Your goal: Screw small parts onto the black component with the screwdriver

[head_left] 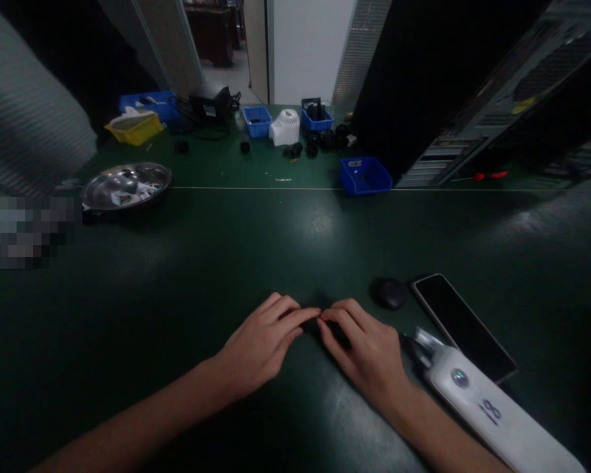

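My left hand (262, 341) and my right hand (369, 348) meet at the fingertips low over the green tabletop (211, 256). The fingers of both are curled in a pinch. Whatever they hold is dark, small and mostly hidden against the table, so I cannot make it out. A dark rounded object (391, 293) lies beyond my right hand. Beside it rests a phone (465, 325) with a black screen. A long white device (497, 414) marked 18, with a lit round button, lies along my right forearm, and a black part sticks out of its near-hand end.
At the left stands a metal bowl (150, 176) with scraps in it. Along the back are a yellow bin (136, 129), blue bins (367, 176), a white vented housing (285, 128), a black power box (210, 104) with cables, and several black parts (328, 139). Dark cabinets rise at right.
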Motion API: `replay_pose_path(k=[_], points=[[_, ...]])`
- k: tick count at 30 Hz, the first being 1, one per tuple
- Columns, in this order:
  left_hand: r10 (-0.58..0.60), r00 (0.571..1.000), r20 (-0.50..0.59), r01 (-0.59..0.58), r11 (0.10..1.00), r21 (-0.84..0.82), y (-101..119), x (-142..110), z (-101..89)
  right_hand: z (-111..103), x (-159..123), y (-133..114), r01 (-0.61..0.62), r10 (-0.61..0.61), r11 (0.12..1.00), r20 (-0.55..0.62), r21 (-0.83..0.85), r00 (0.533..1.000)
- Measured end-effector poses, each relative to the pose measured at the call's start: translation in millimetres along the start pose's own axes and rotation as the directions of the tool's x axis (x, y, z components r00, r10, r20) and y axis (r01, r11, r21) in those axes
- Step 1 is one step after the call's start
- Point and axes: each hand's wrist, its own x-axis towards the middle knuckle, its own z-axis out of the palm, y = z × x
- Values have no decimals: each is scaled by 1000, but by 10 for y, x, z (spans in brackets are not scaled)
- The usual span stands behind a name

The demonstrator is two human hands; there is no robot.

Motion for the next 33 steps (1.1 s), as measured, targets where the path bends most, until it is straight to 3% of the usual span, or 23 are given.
replay_pose_path(k=[6, 11, 16, 19, 22, 25, 29, 31, 33], points=[[15, 999, -48, -13, 999, 36, -41, -86, 25, -17, -74, 7, -62, 67, 997, 107, -51, 992], [71, 996, -56, -73, 997, -27, -72, -166, -28, -109, -119, 14, -143, 150, 987, 87, -73, 985], [173, 985, -13, -172, 983, 62, -31, -8, -83, -150, -87, 37, -171, 181, 976, 66, -139, 981], [289, 957, 22, -290, 951, 107, -52, 170, -103, -150, -84, 39, -157, 168, 974, 58, -162, 984], [436, 894, 101, -447, 880, 163, -119, 331, -106, -143, -90, 40, -153, 163, 976, 55, -157, 985], [494, 853, 170, -522, 819, 238, -197, 401, -120, -137, -94, 50, -170, 182, 975, 69, -146, 981], [412, 902, 131, -432, 850, 300, -363, 263, -239, -130, -95, 69, -211, 221, 969, 71, -129, 973], [291, 956, 38, -288, 909, 301, -519, 83, -376, -123, -98, 73, -229, 237, 968, 69, -105, 969], [108, 988, -110, -72, 955, 287, -721, -174, -570, -113, -105, 72, -234, 240, 969, 70, -77, 968]])
